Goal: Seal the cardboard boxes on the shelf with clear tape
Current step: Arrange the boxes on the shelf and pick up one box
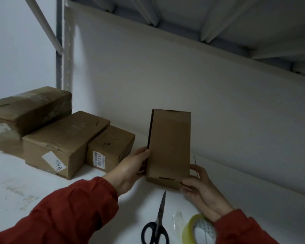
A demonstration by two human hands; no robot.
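White shelf board [42, 182] lies under the small cardboard box [169, 147], held on end by its lower side edges, left hand [136, 164] and right hand [201, 191] both gripping; it looks light, stiff but crushable, so firm corners seem the safest hold

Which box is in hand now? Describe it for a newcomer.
On the white shelf, right of the three boxes lying flat, one box stands on end behind the scissors and tape roll. The left hand and right hand grip its lower sides. Unlike them, it bears no white label.
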